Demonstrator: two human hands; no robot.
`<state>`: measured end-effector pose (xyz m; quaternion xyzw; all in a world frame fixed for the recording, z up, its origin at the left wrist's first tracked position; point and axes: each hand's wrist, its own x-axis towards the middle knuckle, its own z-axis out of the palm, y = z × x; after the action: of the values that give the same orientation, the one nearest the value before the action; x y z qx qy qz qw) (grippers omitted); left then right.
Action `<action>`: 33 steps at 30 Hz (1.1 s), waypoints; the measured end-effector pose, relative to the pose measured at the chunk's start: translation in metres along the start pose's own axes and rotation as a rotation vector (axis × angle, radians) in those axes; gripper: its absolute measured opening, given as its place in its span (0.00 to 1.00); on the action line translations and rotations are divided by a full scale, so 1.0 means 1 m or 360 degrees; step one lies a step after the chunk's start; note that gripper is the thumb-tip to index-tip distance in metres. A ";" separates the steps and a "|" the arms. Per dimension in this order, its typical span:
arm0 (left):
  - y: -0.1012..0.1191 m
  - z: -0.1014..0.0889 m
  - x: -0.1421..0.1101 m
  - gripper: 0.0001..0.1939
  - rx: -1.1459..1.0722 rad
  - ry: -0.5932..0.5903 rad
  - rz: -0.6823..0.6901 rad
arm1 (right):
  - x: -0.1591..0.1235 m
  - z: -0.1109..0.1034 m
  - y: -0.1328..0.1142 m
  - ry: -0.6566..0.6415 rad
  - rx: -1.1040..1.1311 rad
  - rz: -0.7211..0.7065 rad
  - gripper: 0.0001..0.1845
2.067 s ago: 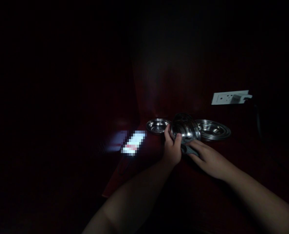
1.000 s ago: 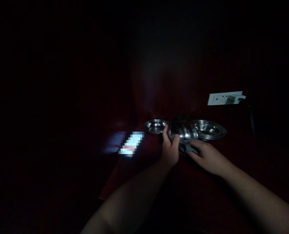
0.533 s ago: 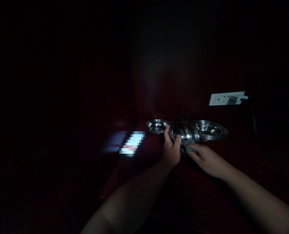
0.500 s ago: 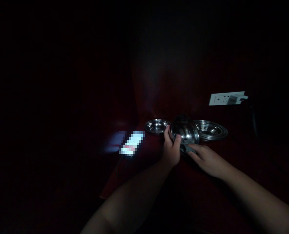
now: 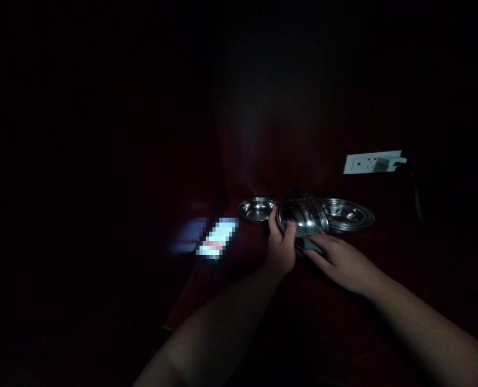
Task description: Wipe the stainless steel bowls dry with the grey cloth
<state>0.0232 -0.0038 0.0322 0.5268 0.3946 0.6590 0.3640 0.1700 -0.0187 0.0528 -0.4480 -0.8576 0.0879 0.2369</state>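
Observation:
The scene is very dark. My left hand (image 5: 280, 248) grips the rim of a shiny steel bowl (image 5: 303, 213), holding it tilted on its side above a dark red table (image 5: 239, 269). My right hand (image 5: 341, 262) presses a small grey cloth (image 5: 308, 243) against the bowl's lower edge, its fingers closed on the cloth. A smaller steel bowl (image 5: 256, 208) lies just left of the held one. A wide steel plate (image 5: 348, 214) lies to its right.
A lit, blurred rectangle (image 5: 217, 237) glows on the table left of my hands. A white socket strip (image 5: 371, 162) with a plug sits at the back right, a dark cable running down from it. The table's left edge runs diagonally near my left forearm.
The bowl has turned slightly in my left hand and the cloth has shifted along its lower edge. Both hands stay in nearly the same place.

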 end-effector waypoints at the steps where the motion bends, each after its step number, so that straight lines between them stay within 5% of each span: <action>1: 0.000 0.000 0.000 0.29 -0.0006 0.0000 0.0007 | 0.000 -0.001 -0.001 -0.0008 0.0008 -0.0004 0.14; 15: -0.001 -0.001 0.001 0.29 0.0015 -0.0030 0.0060 | -0.001 -0.001 -0.004 -0.0152 -0.0023 0.0035 0.15; 21: -0.003 -0.001 0.001 0.28 0.0001 -0.0032 0.0062 | -0.001 -0.001 -0.006 -0.0083 0.0054 -0.0047 0.12; 28: -0.003 -0.001 0.001 0.29 0.0017 -0.0087 0.0037 | 0.000 0.001 -0.008 -0.0005 0.0052 -0.0072 0.21; 33: 0.000 0.000 -0.002 0.30 0.0053 -0.0104 -0.0005 | 0.000 0.001 -0.006 -0.0060 0.0201 -0.0050 0.15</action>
<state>0.0235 -0.0061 0.0315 0.5534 0.3942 0.6343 0.3688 0.1647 -0.0223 0.0539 -0.4168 -0.8616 0.1464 0.2498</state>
